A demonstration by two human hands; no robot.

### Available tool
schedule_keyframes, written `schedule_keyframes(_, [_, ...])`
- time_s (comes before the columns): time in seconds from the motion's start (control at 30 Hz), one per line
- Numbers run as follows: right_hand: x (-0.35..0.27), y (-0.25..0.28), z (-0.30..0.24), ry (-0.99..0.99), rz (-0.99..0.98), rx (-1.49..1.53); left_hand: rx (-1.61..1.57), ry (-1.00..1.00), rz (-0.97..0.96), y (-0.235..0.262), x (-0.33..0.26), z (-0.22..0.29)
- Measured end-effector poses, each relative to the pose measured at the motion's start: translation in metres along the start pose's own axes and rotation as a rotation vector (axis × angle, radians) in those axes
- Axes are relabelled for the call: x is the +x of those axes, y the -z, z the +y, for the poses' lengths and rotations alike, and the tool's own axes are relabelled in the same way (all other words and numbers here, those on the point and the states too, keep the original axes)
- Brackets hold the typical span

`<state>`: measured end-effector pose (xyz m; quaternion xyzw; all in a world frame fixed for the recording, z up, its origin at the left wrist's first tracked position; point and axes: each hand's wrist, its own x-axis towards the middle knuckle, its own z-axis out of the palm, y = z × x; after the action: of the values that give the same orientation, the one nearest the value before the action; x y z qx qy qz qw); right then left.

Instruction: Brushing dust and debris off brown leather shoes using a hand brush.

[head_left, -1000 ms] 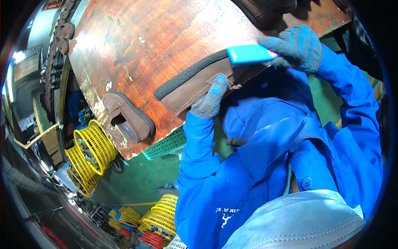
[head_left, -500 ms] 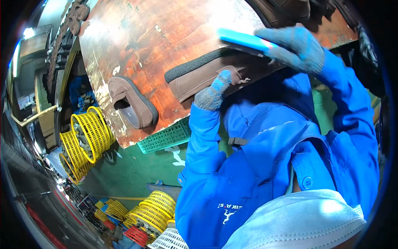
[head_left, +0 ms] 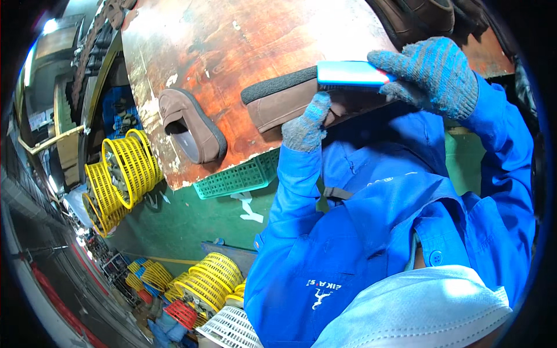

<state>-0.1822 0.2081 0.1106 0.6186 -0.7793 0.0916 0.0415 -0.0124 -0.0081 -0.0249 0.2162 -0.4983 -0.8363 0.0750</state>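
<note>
**Two-Handed Holding Position**

Clamped brown shoe (head_left: 275, 111) in left grip (head_left: 307, 124), over near edge of desk (head_left: 200, 72), with black sole (head_left: 272, 86) toward far side of desk. Held blue flat tool (head_left: 350, 73) in right grip (head_left: 432, 76), closed on its right end, above near desk edge, overlapping shoe. Could not confirm contact with shoe. Located second brown shoe (head_left: 205, 133) on left end of desk, green crate (head_left: 231, 184) partly under desk.

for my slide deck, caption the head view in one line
Gloved left hand holds a brown shoe, right hand holds a blue block at its sole; another shoe lies on the table.
</note>
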Motion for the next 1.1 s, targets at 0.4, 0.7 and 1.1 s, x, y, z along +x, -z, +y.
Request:
schedule_keyframes(0.4, [0.074, 0.006, -0.043, 0.085, -0.054, -0.012, 0.404, -0.426, -0.061, 0.037, 0.016, -0.044])
schedule_keyframes(0.7, [-0.053, 0.047, -0.011, -0.249, -0.204, -0.189, -0.103, -0.028, -0.032, -0.014, -0.007, 0.017])
schedule_keyframes(1.1, [-0.005, -0.004, -0.021, -0.089, 0.232, 0.442, -0.265, -0.190, 0.178, -0.033, -0.021, 0.040])
